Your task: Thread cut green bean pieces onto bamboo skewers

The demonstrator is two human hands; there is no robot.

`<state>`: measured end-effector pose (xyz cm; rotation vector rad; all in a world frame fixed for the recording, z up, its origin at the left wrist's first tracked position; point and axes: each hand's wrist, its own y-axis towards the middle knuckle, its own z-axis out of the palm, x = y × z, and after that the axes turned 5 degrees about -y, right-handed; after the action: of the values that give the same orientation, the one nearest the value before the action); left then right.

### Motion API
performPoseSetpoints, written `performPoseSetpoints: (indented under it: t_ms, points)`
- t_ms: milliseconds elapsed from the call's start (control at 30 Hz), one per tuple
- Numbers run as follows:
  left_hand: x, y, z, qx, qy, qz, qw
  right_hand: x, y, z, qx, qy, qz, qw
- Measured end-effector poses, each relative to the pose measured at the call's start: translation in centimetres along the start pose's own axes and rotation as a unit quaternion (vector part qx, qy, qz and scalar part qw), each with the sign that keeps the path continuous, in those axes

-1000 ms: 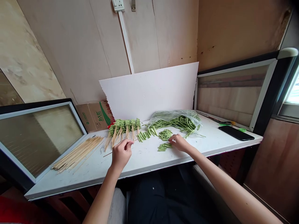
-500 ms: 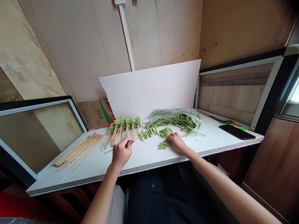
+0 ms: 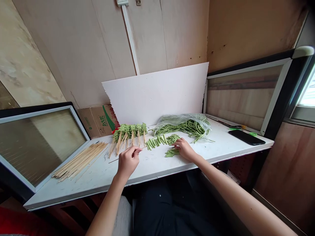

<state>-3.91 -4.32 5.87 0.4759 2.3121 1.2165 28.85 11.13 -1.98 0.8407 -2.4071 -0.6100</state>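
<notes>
My left hand [image 3: 129, 159] is closed in a pinch around a bamboo skewer [image 3: 144, 147]. Several cut green bean pieces [image 3: 156, 141] are threaded side by side along that skewer, to the right of the fingers. My right hand [image 3: 184, 149] has its fingers drawn together over the loose cut beans; whatever sits at the fingertips is too small to make out. Just below those fingertips lies a row of cut bean pieces [image 3: 171, 152]. Behind them is a heap of shorter bean bits [image 3: 172, 139].
Finished bean skewers [image 3: 129, 131] are stacked at the back left. Bare skewers [image 3: 80, 161] lie on the left of the white table [image 3: 150, 167]. A plastic bag of long beans [image 3: 187, 126] rests at the back, and a black phone [image 3: 246, 137] at the right.
My right hand has lifted slightly from the row of cut beans, its fingertips shifting a little left toward the skewer. My left hand keeps hold of the skewer. The view has shifted slightly.
</notes>
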Motion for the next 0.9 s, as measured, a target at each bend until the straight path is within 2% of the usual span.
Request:
performPoseSetpoints:
  t_ms: [167,300,433,667,767,900]
  points:
    - [0.0,0.1,0.0,-0.002,0.000,-0.004,1.000,0.3,1.0,-0.9,-0.069,0.153,0.064,0.984]
    - [-0.1,0.1,0.0,-0.001,-0.003,-0.007,1.000,2.0,1.8,-2.5,-0.068,0.351,0.115,0.927]
    - [-0.1,0.0,0.1,0.003,-0.006,-0.010,1.000,4.7,1.9,-4.0,-0.036,0.475,0.111,0.872]
    - [-0.1,-0.1,0.1,0.008,-0.015,-0.013,1.000,7.6,1.7,-5.3,0.004,0.583,0.122,0.803]
    - [0.0,-0.1,0.2,0.009,-0.008,-0.016,1.000,7.8,1.7,-5.5,0.019,0.593,0.126,0.795]
    - [0.0,-0.1,0.3,0.006,0.000,-0.020,1.000,7.7,1.6,-5.4,0.022,0.588,0.119,0.799]
